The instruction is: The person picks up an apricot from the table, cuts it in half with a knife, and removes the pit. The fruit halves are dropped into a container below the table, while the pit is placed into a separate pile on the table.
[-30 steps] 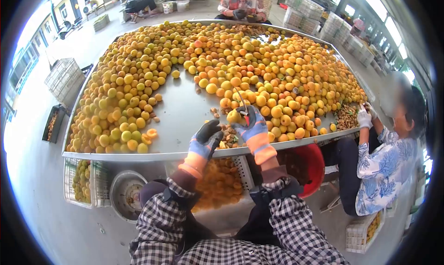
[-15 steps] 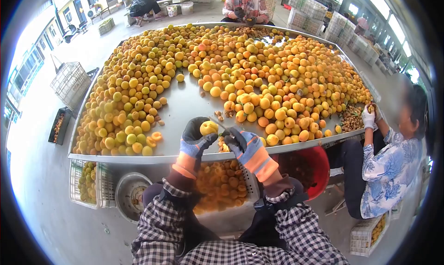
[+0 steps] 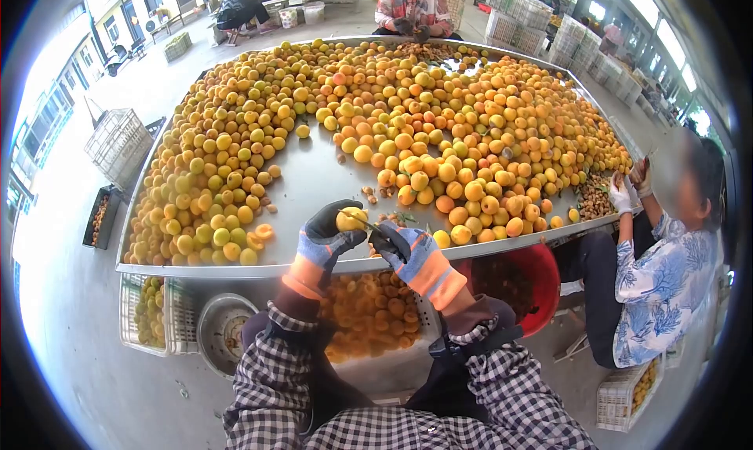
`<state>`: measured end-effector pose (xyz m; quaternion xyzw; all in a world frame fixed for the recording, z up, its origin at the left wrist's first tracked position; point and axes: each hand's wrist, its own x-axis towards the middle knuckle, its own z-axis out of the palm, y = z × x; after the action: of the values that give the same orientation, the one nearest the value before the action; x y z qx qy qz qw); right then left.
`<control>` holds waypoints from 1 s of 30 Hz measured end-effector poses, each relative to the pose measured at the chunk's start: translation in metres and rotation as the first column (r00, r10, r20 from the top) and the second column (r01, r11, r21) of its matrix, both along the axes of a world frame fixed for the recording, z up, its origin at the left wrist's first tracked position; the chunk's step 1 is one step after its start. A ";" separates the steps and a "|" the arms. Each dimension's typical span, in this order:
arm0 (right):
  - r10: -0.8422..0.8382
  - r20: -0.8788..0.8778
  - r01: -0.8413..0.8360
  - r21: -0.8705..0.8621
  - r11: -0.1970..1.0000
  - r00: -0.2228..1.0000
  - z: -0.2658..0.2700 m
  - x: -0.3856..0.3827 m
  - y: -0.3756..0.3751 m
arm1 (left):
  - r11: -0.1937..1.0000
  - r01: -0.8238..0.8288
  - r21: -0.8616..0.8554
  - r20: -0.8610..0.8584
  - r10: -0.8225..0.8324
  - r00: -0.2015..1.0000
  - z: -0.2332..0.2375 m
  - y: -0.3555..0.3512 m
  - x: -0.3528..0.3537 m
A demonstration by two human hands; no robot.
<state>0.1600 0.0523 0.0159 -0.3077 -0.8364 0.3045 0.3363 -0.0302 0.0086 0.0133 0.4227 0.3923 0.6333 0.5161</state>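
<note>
My left hand (image 3: 323, 234), in a gray and orange glove, is wrapped round a yellow apricot (image 3: 351, 219) above the near edge of the metal table (image 3: 302, 167). In my gloved right hand (image 3: 406, 250) is a small thin knife (image 3: 367, 224), its blade touching the fruit's right side. Only part of the knife shows between the fingers. Heaps of apricots (image 3: 478, 167) lie on the table beyond both hands. Several pits (image 3: 369, 191) and bits of leaf are scattered just past them.
Below the table edge are a crate of apricot halves (image 3: 369, 317), a metal basin (image 3: 212, 332), a white crate (image 3: 182, 317) and a red tub (image 3: 545, 293). A person (image 3: 663, 277) sits at the right; another (image 3: 414, 7) is across the table.
The knife blade has come against the apricot, and my hands have drawn slightly closer together. The person at the right has raised their hands and moved them apart.
</note>
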 end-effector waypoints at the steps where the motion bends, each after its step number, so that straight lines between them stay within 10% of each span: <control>1: -0.002 -0.015 0.002 -0.029 1.000 1.000 0.001 0.000 -0.001 | 1.000 0.002 -0.004 -0.012 -0.002 1.000 0.001 -0.001 0.000; 27: 0.009 -0.036 -0.008 0.030 1.000 0.999 -0.014 -0.019 -0.019 | 0.996 -0.052 0.074 0.045 0.049 0.998 0.006 -0.010 0.020; 30: 0.018 -0.038 -0.016 0.067 0.998 0.999 -0.026 -0.030 -0.018 | 0.999 0.011 -0.041 0.355 0.004 0.935 0.010 -0.015 0.029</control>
<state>0.1303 0.0342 -0.0105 -0.2833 -0.8420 0.2853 0.3597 -0.0009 -0.0065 0.0237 0.2913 0.3052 0.6899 0.5883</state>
